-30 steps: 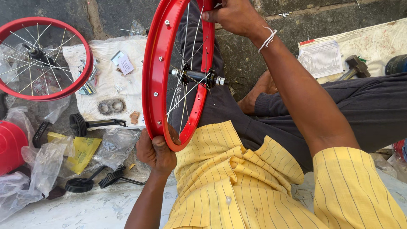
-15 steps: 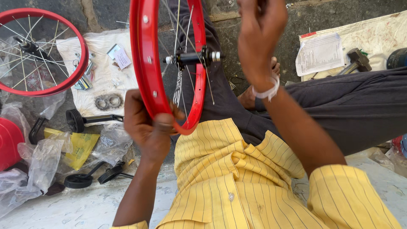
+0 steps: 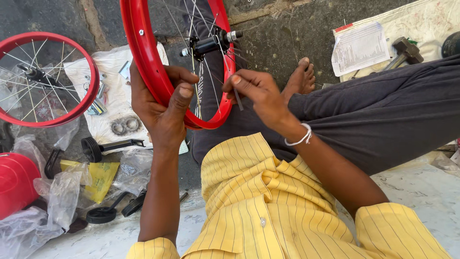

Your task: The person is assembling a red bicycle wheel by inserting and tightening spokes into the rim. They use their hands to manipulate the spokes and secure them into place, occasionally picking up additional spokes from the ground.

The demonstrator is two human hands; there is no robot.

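A red bicycle wheel rim (image 3: 143,52) with thin spokes and a black hub (image 3: 208,44) stands upright over my lap. My left hand (image 3: 160,108) grips the lower part of the rim, thumb curled over its inner edge. My right hand (image 3: 256,93) is inside the wheel near the rim's right side, pinching a thin grey spoke (image 3: 237,100) between thumb and fingers. A white band sits on my right wrist. I wear a yellow striped shirt and dark grey trousers, with one bare foot (image 3: 299,76) showing beyond the wheel.
A second red spoked wheel (image 3: 72,112) lies on the ground at left. Beside it is a white sheet (image 3: 108,72) with small metal parts and bearings (image 3: 125,126), black pedals (image 3: 98,147), clear plastic bags and a red object (image 3: 17,184). A printed paper (image 3: 359,48) and hammer (image 3: 405,50) lie at upper right.
My right hand came down from the top of the rim to the lower spokes and now pinches a spoke. The wheel turned more face-on and my left hand shifted up the rim.
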